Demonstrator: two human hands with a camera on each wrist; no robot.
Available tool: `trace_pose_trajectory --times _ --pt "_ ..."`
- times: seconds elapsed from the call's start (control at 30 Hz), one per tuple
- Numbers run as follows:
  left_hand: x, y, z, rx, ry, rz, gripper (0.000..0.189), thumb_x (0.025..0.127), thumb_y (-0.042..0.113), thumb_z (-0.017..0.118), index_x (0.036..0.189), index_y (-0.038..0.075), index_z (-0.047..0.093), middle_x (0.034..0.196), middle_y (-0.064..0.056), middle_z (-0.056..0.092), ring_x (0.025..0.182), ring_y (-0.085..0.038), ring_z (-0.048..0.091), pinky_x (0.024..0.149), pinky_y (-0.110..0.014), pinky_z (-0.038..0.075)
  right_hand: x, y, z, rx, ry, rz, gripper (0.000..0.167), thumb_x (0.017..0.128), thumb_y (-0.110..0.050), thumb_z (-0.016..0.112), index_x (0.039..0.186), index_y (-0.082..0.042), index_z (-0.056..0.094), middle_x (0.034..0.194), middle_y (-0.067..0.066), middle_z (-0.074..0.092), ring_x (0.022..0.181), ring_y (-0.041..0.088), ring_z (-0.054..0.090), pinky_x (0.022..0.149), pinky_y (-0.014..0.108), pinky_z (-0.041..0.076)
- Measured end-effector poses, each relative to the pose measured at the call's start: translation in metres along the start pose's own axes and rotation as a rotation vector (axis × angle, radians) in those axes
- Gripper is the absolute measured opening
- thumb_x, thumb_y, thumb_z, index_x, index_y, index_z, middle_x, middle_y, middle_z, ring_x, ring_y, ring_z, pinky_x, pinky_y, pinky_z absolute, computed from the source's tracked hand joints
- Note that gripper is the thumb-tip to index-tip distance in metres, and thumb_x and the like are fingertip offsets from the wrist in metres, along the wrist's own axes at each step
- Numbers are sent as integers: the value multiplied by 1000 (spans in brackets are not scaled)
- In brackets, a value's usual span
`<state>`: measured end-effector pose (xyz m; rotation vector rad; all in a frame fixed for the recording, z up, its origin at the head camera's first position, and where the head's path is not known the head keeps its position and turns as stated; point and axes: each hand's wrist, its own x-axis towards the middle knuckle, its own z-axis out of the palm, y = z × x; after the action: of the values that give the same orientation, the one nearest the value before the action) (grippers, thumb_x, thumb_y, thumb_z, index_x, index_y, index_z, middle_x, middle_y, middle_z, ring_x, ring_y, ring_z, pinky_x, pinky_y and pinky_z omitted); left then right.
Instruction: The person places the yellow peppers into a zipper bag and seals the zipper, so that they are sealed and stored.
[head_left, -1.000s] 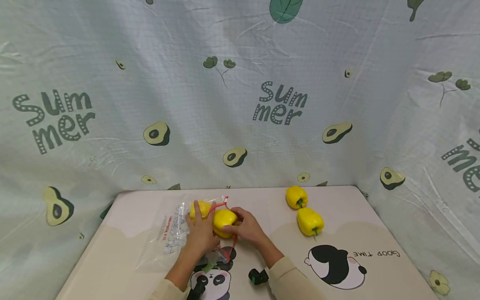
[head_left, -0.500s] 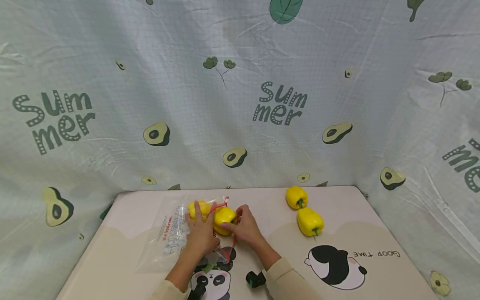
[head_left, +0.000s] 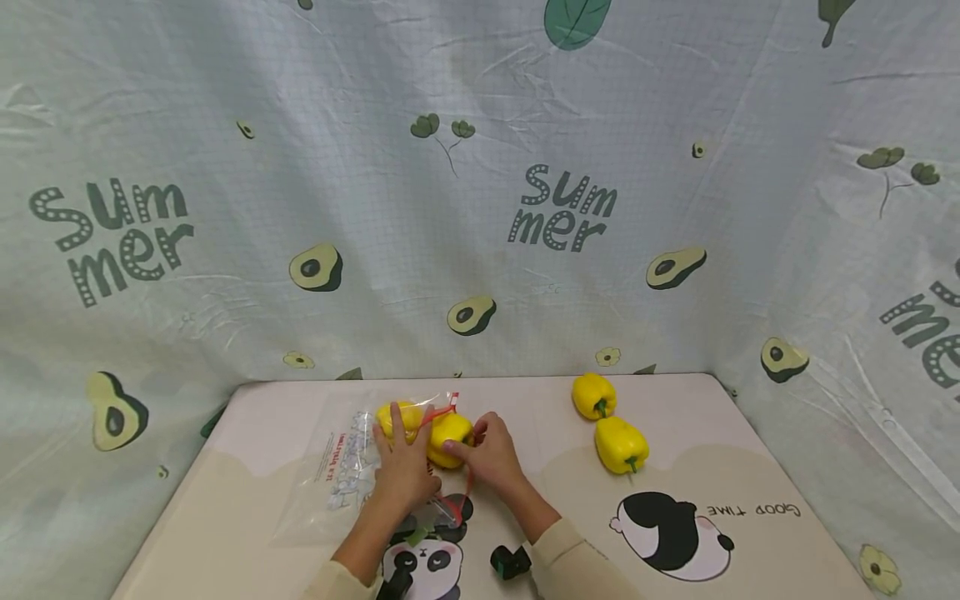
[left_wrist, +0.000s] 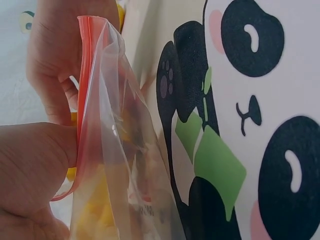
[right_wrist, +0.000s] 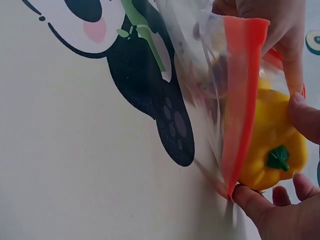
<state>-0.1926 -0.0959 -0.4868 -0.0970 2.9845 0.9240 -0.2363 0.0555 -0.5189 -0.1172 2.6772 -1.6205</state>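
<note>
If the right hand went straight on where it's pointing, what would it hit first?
The pepper that the right hand holds comes first; beyond it, probably the bag or left hand, though depth is unclear.

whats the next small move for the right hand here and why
Probably ease the yellow pepper into the plastic bag with the right hand: it holds that pepper at the bag's red rim, the left hand lies spread on the bag, and a second pepper shows through the plastic.
</note>
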Motion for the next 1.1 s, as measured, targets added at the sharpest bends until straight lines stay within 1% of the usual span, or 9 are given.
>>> trace_pose_trajectory --times 0.1,0.17,0.23,0.33,0.4,0.47,0.57,0.8,1.1 --pt "0 0 -1 9 -1 -7 106 73 3 84 164 23 33 173 -26 -12 154 -66 -6 98 -87 33 0 0 0 19 7 -2 48 86 -33 86 107 -5 53 104 10 58 94 21 59 85 33 61" --pt "0 0 -2 18 5 -10 106 74 3 84 164 22 33 173 -26 -11 154 -65 -6 98 -88 32 -1 0 2 17 5 -10 46 87 -33 85 108 -6 55 108 10 60 99 21 62 90 37 62" --pt "0 1 -2 24 9 -16 107 73 3 84 165 22 32 174 -26 -11 154 -64 -8 99 -88 30 -1 0 4 4 -1 -20 43 88 -34 84 109 -7 57 109 9 60 101 21 61 92 37 62" --pt "1 2 -2 38 15 -22 108 73 3 84 165 23 31 174 -26 -10 155 -64 -9 99 -89 29 -2 -1 8 -33 -10 -41 41 89 -34 83 107 -8 59 106 7 56 96 18 56 87 29 59" --pt "1 3 -1 45 14 -25 108 73 3 84 165 23 31 174 -25 -9 155 -63 -9 100 -89 28 -2 -2 9 -48 -6 -49 40 89 -34 83 105 -8 59 102 5 53 91 16 53 81 23 55" --pt "1 4 -1 51 14 -25 108 73 3 85 165 23 31 174 -25 -9 155 -63 -9 100 -88 29 -2 -3 9 -60 1 -53 39 89 -34 83 104 -8 59 99 4 52 89 15 51 77 20 51" --pt "1 4 -1 50 13 -21 107 73 4 85 165 23 32 174 -26 -8 155 -63 -8 100 -89 29 -2 -3 10 -64 8 -45 38 90 -35 82 104 -9 59 98 4 51 87 15 50 75 19 48" --pt "0 4 0 34 9 -18 108 73 2 85 165 24 32 174 -26 -9 155 -63 -9 100 -89 28 -1 -3 10 -62 13 -32 36 90 -35 81 102 -9 58 96 5 51 87 16 50 72 19 48" --pt "0 3 1 33 5 -19 106 75 3 85 164 24 33 174 -27 -7 156 -62 -9 101 -89 28 -1 -3 12 -107 1 -36 34 91 -35 80 102 -7 65 91 5 53 82 16 49 64 20 43"
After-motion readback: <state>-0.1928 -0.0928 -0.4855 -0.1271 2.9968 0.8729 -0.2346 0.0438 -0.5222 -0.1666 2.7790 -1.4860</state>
